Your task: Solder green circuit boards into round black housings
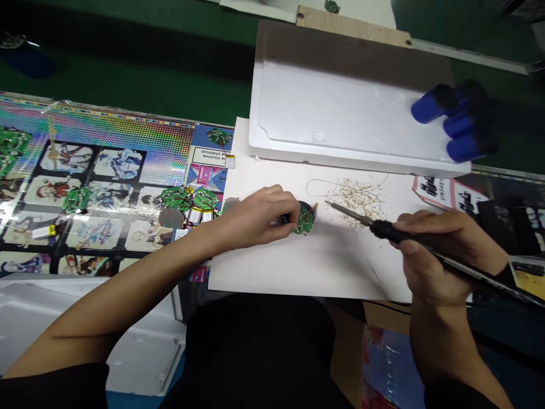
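My right hand (443,255) is closed round the black handle of a soldering iron (378,227). The iron's metal tip points left, apart from a small round green circuit board (305,220). That board sits in or against a black round part, with a short wire and a yellowish end at its right edge. My left hand (270,216) pinches its left side with curled fingers, low over the white sheet (264,272). Part of what these fingers grip is hidden. A thin loop of solder wire (323,180) lies beyond the board, beside scattered light brown crumbs (355,199).
A white foam tray (315,102) at the back holds several blue cylinders (466,145) at its right end. To the left, green boards (174,199) with small silver batteries (195,217) lie on a shiny printed sheet (106,136). A pink-and-white label (447,193) lies right.
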`<action>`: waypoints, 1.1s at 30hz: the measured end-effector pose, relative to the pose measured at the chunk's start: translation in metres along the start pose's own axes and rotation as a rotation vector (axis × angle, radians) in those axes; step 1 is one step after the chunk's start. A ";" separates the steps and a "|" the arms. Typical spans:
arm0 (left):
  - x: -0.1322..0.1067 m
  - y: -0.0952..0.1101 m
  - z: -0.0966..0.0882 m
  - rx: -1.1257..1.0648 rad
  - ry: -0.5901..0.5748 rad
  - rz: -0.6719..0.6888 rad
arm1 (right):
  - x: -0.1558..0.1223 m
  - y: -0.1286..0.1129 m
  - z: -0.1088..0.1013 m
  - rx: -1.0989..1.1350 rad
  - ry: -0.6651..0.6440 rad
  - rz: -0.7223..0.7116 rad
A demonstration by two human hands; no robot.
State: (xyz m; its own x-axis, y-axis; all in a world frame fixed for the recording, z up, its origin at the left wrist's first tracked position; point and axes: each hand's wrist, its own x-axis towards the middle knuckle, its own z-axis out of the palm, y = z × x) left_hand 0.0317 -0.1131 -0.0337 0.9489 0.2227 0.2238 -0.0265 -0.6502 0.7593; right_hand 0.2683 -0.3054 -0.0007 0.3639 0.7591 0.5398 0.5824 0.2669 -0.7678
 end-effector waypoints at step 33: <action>-0.002 -0.006 -0.004 0.007 -0.024 0.046 | -0.027 -0.007 0.096 -0.416 -0.134 -0.129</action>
State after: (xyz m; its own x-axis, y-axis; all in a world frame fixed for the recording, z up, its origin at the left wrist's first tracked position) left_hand 0.0290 -0.1071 -0.0366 0.9538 0.1753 0.2438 -0.0681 -0.6643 0.7443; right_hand 0.1844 -0.2712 -0.0432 0.1883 0.8125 0.5517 0.8692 0.1236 -0.4787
